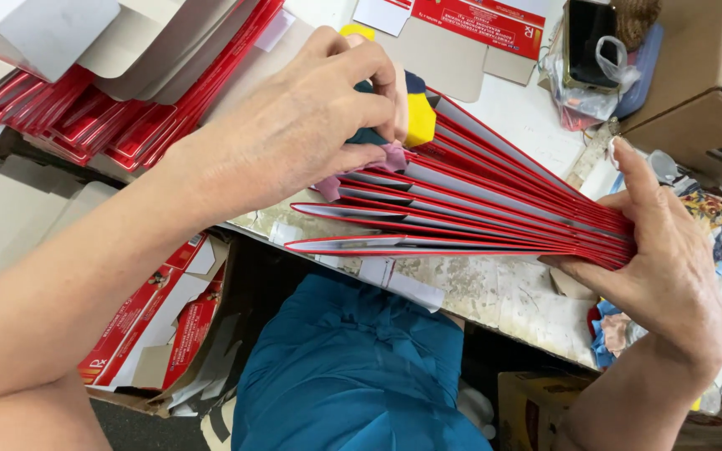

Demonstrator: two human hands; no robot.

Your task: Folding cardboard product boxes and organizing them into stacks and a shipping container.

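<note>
Counter (pixel 495 292), worn and glue-stained, runs across under both hands. Beyond the left fingers, a big pile of flat red-and-white cartons (pixel 119 100); more loose ones in a box (pixel 160 334) below the counter edge, down beside the left forearm. Clutter of bags and a cardboard box (pixel 695 117) sits past the right fingers.

Fanned stack of flat red-edged cartons (pixel 478 205) lies between the hands, spread wide at the left fingers, squeezed tight at the right ones. Right hand (pixel 670 267): fingers pressed together, pinching the fan's narrow end, thumb on top. Left hand (pixel 302 125): fingers curled down, clamping a bunched rag (pixel 394 142) (teal, yellow, pink) against the stepped carton edges.

Judgement: to do it well, keep the right pinch firm so the steps stay even, and wipe with light, steady pressure so no edge gets skipped or buckles.
</note>
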